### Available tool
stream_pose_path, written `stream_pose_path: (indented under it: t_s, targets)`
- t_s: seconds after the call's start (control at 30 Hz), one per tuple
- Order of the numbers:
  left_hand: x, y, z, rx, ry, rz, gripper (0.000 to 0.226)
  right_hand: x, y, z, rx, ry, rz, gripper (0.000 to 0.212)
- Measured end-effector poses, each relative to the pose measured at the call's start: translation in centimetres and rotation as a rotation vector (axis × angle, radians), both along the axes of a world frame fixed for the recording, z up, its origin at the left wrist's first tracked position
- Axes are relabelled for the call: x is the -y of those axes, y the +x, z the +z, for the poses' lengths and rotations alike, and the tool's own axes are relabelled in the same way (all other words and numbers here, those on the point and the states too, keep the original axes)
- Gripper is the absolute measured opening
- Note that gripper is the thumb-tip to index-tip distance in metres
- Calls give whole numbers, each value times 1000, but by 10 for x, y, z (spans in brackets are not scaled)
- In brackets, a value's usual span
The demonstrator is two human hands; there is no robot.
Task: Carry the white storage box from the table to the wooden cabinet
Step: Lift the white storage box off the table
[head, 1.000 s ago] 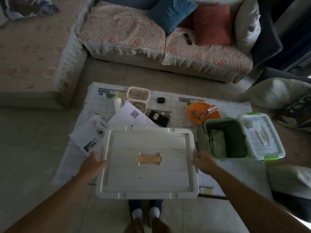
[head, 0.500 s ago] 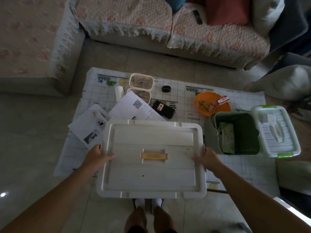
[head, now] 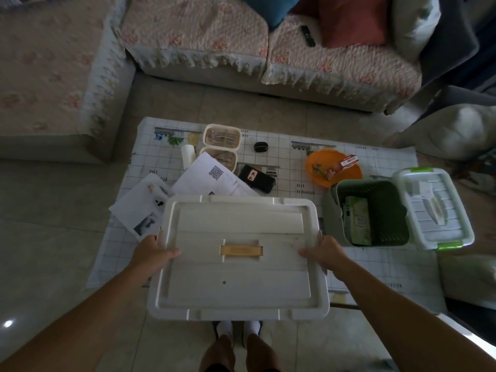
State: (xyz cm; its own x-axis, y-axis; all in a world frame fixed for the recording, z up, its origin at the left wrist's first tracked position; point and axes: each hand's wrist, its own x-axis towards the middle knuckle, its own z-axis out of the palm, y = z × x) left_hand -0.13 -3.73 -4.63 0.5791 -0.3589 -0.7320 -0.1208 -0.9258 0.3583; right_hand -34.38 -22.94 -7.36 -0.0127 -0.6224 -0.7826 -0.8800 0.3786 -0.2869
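The white storage box [head: 239,280] fills the lower middle of the view, lid on, with a tan handle in the lid's centre. My left hand [head: 153,249] grips its left edge, thumb over the lid rim. My right hand [head: 324,251] grips the right edge the same way. The box overhangs the near edge of the low table [head: 375,267], above my feet; whether it still touches the table is hidden. No wooden cabinet is in view.
On the table lie papers [head: 139,210], two small clear containers [head: 221,135], a black phone [head: 257,178], an orange bowl [head: 319,167], a green basket [head: 373,210] and a green-latched box [head: 434,208]. A sofa [head: 241,49] stands beyond; cushions crowd the right.
Both hands have closed further onto the box's sides, thumbs now over the lid. The box has come a little toward me and looks larger in view.
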Motion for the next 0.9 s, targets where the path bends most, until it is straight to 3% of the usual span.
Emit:
stream_pose_path:
  t_s: [0.1,0.3,0.43,0.57,0.77,0.9]
  targets:
    - [-4,0,9,6,4,-20,31,-4,-6,11,5,17,-13,65]
    - [-6,-13,43,1,3,-45,44,-17,-23,39,14,-2,-23,66]
    - [-1,-24,64,-2,-49,-38,67,-18,-36,60,49,-35,-39,66]
    - [3,-29,85,23,-51,-92,72,-24,-43,88,64,-91,-80,45]
    - [21,-38,108,32,-99,-209,65,-41,-67,117,58,-153,-154,59]
    - [32,-47,121,27,-137,-297,80,-64,-88,141,56,-199,-268,66]
